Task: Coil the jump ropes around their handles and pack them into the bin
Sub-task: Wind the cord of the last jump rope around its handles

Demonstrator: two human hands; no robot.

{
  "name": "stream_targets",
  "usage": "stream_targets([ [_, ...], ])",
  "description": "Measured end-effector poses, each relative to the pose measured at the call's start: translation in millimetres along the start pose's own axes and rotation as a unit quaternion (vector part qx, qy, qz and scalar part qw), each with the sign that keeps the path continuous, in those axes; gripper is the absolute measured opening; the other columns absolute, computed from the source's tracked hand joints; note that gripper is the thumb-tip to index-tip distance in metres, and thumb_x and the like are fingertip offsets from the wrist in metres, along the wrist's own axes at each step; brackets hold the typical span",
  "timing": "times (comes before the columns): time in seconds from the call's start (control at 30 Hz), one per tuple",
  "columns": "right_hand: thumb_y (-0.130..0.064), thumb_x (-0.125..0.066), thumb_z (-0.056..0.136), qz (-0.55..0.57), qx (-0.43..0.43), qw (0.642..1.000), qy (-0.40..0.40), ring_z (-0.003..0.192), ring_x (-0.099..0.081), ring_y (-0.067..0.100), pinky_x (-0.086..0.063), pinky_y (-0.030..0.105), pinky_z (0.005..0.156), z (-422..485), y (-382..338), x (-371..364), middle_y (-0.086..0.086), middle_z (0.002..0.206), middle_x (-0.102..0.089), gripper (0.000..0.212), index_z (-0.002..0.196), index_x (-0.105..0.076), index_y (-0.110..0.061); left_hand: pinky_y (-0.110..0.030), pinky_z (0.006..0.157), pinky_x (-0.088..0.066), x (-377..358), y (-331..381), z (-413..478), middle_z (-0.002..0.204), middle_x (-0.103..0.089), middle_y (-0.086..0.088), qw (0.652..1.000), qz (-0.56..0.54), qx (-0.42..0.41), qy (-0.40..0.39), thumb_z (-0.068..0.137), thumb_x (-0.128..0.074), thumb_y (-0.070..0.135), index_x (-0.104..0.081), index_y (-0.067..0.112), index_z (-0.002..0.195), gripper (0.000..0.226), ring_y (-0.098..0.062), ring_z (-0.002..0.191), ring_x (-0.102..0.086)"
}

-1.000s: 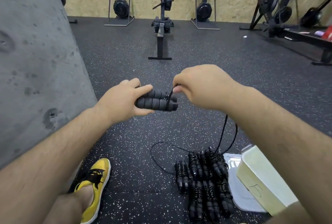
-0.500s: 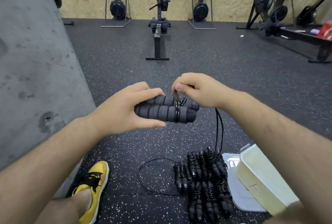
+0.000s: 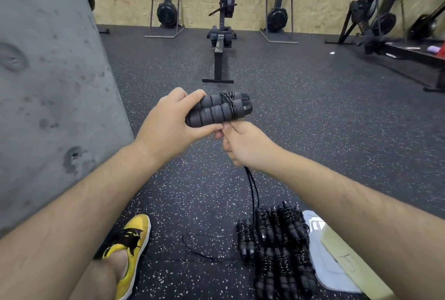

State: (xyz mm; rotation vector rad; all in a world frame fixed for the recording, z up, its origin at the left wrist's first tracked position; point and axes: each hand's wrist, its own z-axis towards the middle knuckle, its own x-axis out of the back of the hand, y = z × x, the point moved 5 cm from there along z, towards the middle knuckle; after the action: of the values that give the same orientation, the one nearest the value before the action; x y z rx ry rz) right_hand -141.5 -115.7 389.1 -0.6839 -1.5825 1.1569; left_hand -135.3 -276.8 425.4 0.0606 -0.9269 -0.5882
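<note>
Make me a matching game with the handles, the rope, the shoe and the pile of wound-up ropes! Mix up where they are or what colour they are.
Things:
1. handles
2. rope
3. shoe
4. pile

Place or colour:
A. yellow
B. on the floor by the bin
C. gripped in the left hand
D. hanging from the right hand

Pairs: 1-C, 2-D, 3-A, 4-B
</note>
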Motion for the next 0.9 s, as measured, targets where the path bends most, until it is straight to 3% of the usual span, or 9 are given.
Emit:
stream_targets([
  [0.17,-0.034,-0.033,0.108,-0.078,0.0,0.997,0.006,0.049,-0.047,0.006,-0.04,0.028,0.055,-8,-9,7,-0.012,0.057,-0.053,0.036,0.09,-0.06,-0.02,-0.037,0.074,-0.047,-1,-3,2,0.091,-0.044,0.003,0.999,0.043,-0.002,-0.002,0.076,-0.071,0.068,-0.058,0.027,0.116,0.059,-0.026,0.09,-0.052],
  [0.27,-0.035,-0.033,0.106,-0.234,0.026,0.972,-0.012,0.06,-0.053,0.012,-0.04,0.029,0.057,-20,-18,9,-0.006,0.072,-0.059,0.034,0.094,-0.062,-0.022,-0.04,0.076,-0.049,1,-17,5,0.092,-0.044,0.002,0.996,0.089,0.019,-0.006,0.074,-0.068,0.071,-0.056,0.023,0.112,0.063,-0.031,0.09,-0.051],
  [0.4,-0.032,-0.034,0.106,-0.426,0.081,0.901,-0.018,0.067,-0.047,0.017,-0.028,0.029,0.052,-38,-37,12,-0.001,0.079,-0.051,0.029,0.092,-0.051,-0.014,-0.049,0.079,-0.053,-1,-37,5,0.093,-0.04,0.002,0.991,0.128,0.036,-0.032,0.073,-0.065,0.074,-0.055,0.023,0.115,0.067,-0.029,0.086,-0.047],
  [0.53,-0.032,-0.034,0.105,-0.57,0.141,0.809,-0.004,0.075,-0.045,0.023,-0.03,0.033,0.063,-48,-57,19,-0.005,0.076,-0.041,0.017,0.095,-0.042,-0.02,-0.049,0.077,-0.053,-10,-39,1,0.091,-0.037,0.005,0.989,0.128,0.014,-0.079,0.072,-0.061,0.074,-0.055,0.024,0.114,0.066,-0.024,0.083,-0.04],
  [0.7,-0.034,-0.035,0.105,-0.612,0.262,0.743,0.064,0.075,-0.053,0.023,-0.038,0.033,0.062,-46,-75,32,-0.006,0.093,-0.057,0.023,0.109,-0.055,-0.024,-0.048,0.078,-0.052,-18,-32,-6,0.09,-0.04,0.004,0.985,0.105,-0.036,-0.136,0.071,-0.058,0.08,-0.055,0.026,0.115,0.07,-0.028,0.085,-0.049],
  [0.77,-0.033,-0.037,0.105,-0.602,0.299,0.737,0.069,0.08,-0.06,0.026,-0.034,0.031,0.059,-41,-74,40,-0.006,0.098,-0.061,0.024,0.111,-0.06,-0.026,-0.045,0.077,-0.051,-17,-30,-9,0.089,-0.04,0.006,0.983,0.086,-0.057,-0.15,0.071,-0.054,0.084,-0.056,0.027,0.118,0.074,-0.025,0.084,-0.048],
  [0.9,-0.023,-0.045,0.098,-0.578,0.35,0.734,0.059,0.069,-0.061,0.026,-0.036,0.028,0.051,-30,-66,54,-0.006,0.088,-0.061,0.022,0.101,-0.067,-0.028,-0.037,0.076,-0.047,-12,-15,-17,0.092,-0.044,0.007,0.977,0.033,-0.119,-0.174,0.076,-0.064,0.078,-0.058,0.026,0.124,0.071,-0.02,0.084,-0.049],
])
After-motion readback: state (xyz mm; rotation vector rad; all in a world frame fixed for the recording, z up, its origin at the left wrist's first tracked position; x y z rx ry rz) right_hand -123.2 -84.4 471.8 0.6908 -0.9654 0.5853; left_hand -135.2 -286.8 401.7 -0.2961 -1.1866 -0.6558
